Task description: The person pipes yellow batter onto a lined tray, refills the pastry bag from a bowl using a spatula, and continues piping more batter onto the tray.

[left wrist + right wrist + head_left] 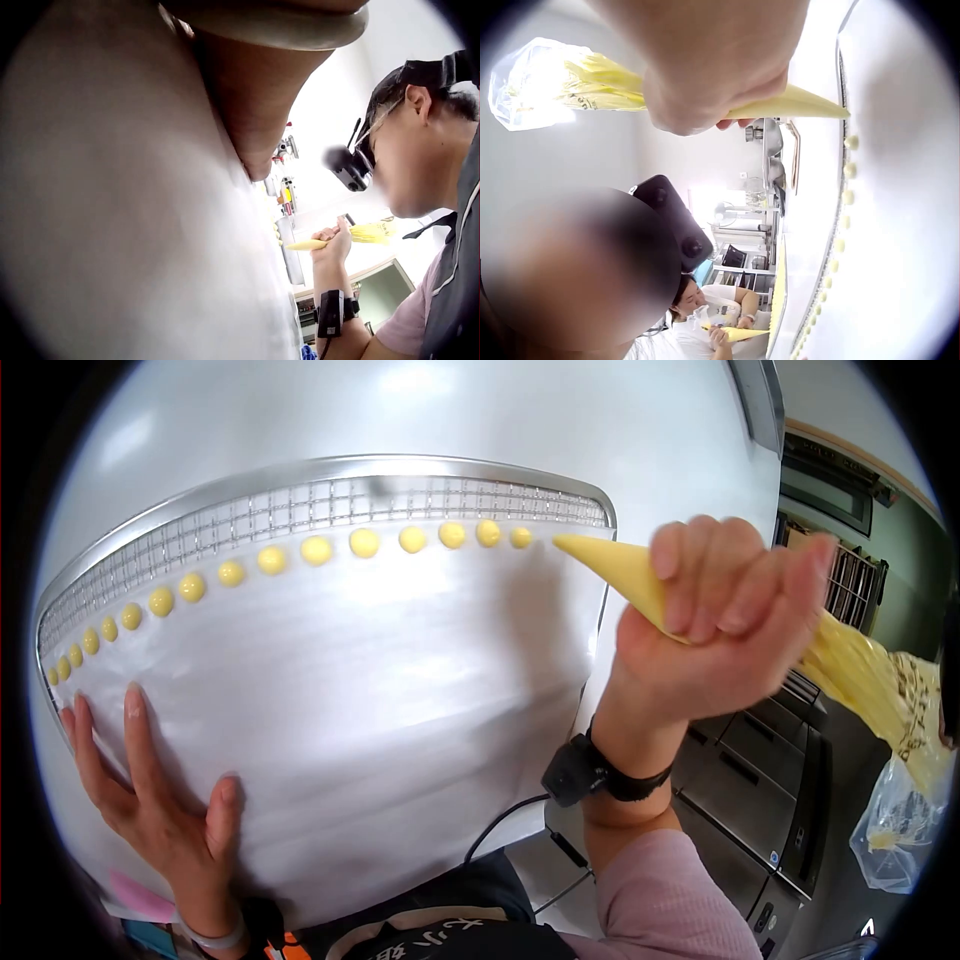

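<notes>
My right hand (720, 615) grips a piping bag (610, 565) filled with yellow batter, fingers wrapped round its middle. The bag's tip points left and sits close over the white baking paper (400, 670), just right of a row of round yellow dots (364, 543). That row follows the paper's far edge, and the rightmost dot is smaller. Behind my right hand the bag's twisted, clear plastic end (900, 830) hangs down. My left hand (165, 825) rests on the paper's near left part with fingers spread, below the leftmost dots.
The paper lies over a metal-framed wire rack (340, 500) on a shiny steel table (300, 410). Steel drawers (750, 760) stand to the right. In the right wrist view another person (712, 315) holds a yellow piping bag over a tray.
</notes>
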The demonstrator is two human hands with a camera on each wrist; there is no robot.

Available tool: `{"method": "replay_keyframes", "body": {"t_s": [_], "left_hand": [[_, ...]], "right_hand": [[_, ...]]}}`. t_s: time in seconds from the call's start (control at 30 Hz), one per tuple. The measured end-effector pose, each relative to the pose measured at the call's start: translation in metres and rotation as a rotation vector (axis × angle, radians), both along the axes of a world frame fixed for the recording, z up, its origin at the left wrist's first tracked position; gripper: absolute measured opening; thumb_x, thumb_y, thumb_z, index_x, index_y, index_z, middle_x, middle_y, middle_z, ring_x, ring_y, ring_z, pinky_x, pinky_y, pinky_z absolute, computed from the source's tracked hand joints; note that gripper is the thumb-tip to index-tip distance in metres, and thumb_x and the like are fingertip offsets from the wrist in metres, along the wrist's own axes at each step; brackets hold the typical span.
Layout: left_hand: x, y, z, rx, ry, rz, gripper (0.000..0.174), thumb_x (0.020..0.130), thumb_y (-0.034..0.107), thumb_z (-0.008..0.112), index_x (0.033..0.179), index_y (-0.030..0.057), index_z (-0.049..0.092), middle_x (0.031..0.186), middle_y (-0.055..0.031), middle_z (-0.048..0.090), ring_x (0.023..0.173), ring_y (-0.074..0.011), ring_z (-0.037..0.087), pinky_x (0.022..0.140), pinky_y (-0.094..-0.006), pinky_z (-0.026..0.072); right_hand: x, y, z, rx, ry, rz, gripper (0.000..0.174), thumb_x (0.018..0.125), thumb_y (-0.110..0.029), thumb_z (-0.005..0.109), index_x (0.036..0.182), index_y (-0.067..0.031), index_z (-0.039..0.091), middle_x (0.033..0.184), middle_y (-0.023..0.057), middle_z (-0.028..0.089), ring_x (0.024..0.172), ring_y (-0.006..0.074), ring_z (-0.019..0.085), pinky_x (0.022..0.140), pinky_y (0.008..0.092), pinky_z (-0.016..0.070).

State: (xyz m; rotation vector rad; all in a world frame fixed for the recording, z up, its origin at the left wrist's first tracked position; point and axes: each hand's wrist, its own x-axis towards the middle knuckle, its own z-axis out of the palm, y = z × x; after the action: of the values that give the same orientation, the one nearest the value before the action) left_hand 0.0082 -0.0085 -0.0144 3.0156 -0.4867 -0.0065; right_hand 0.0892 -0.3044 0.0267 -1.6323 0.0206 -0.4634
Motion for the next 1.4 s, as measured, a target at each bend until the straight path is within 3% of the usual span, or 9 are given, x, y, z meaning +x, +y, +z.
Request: {"method": "replay_keyframes", "body": {"t_s": [0.17,0.33,0.63,0.77,0.9,1.13,1.2,1.4], "left_hand": [[0.003,-0.002,0.001,-0.005,0.008,0.006,0.064,0.08,0.055,0.046,0.124,0.0089,0.046,0.134,-0.0171,0.025,0.128,-0.0368,0.023,0.102,-0.0506,0.024],[0.004,-0.004,0.002,-0.012,0.004,0.013,0.065,0.079,0.055,0.046,0.124,0.0074,0.046,0.135,-0.0177,0.025,0.128,-0.037,0.023,0.102,-0.0505,0.0231],[0.004,-0.006,0.004,-0.03,-0.008,0.017,0.065,0.08,0.053,0.047,0.125,0.0057,0.046,0.135,-0.0182,0.025,0.128,-0.0372,0.023,0.103,-0.0492,0.0218],[0.005,-0.005,0.003,-0.019,-0.005,0.018,0.065,0.08,0.054,0.046,0.125,0.0068,0.045,0.136,-0.0178,0.025,0.128,-0.0369,0.023,0.103,-0.0492,0.0223],[0.005,-0.003,0.001,-0.012,-0.022,0.009,0.064,0.081,0.054,0.045,0.126,0.0087,0.045,0.136,-0.0169,0.025,0.129,-0.0363,0.023,0.102,-0.0496,0.023],[0.003,-0.004,0.0,0.014,-0.028,0.011,0.064,0.081,0.055,0.043,0.127,0.0101,0.044,0.137,-0.0165,0.024,0.129,-0.0357,0.022,0.102,-0.0506,0.0232],[0.003,-0.005,0.0,-0.014,-0.044,0.004,0.065,0.082,0.053,0.041,0.128,0.0069,0.043,0.137,-0.0197,0.024,0.129,-0.0357,0.022,0.103,-0.0465,0.0204],[0.003,-0.006,0.002,0.008,-0.026,0.015,0.065,0.08,0.056,0.043,0.126,0.0107,0.045,0.137,-0.0163,0.023,0.129,-0.0354,0.022,0.102,-0.0506,0.0229]], "right_hand": [[0.001,-0.006,-0.006,0.027,0.012,0.08,0.045,0.093,-0.027,0.032,0.049,-0.0168,0.029,0.04,-0.0042,0.028,0.033,0.0055,0.021,0.039,0.0202,0.0277],[0.0,-0.007,0.006,0.059,0.001,-0.049,0.047,0.093,-0.027,0.032,0.048,-0.0172,0.027,0.041,-0.0042,0.026,0.034,0.0058,0.02,0.04,0.0208,0.0276],[0.001,-0.011,-0.004,-0.007,0.039,-0.076,0.047,0.092,-0.028,0.034,0.048,-0.0169,0.025,0.04,-0.0047,0.025,0.034,0.0053,0.019,0.04,0.0208,0.0271],[0.0,-0.016,0.008,0.065,-0.058,-0.064,0.045,0.092,-0.028,0.035,0.049,-0.0166,0.025,0.041,-0.0047,0.025,0.034,0.0055,0.019,0.04,0.021,0.0269],[0.001,-0.016,0.002,-0.008,0.054,-0.145,0.045,0.092,-0.027,0.035,0.05,-0.0161,0.025,0.04,-0.0042,0.024,0.035,0.0064,0.019,0.041,0.0217,0.0257],[-0.002,-0.021,0.002,-0.028,0.022,-0.185,0.046,0.092,-0.026,0.035,0.049,-0.0164,0.024,0.04,-0.0041,0.022,0.035,0.0061,0.019,0.041,0.0217,0.025],[-0.004,-0.029,0.011,0.051,-0.021,-0.13,0.046,0.092,-0.026,0.035,0.049,-0.0165,0.023,0.04,-0.0039,0.022,0.036,0.0062,0.018,0.042,0.0218,0.0247],[-0.003,-0.032,-0.002,0.017,0.066,-0.216,0.046,0.091,-0.025,0.038,0.049,-0.0161,0.023,0.04,-0.0036,0.022,0.036,0.007,0.017,0.042,0.0226,0.0239]]}}
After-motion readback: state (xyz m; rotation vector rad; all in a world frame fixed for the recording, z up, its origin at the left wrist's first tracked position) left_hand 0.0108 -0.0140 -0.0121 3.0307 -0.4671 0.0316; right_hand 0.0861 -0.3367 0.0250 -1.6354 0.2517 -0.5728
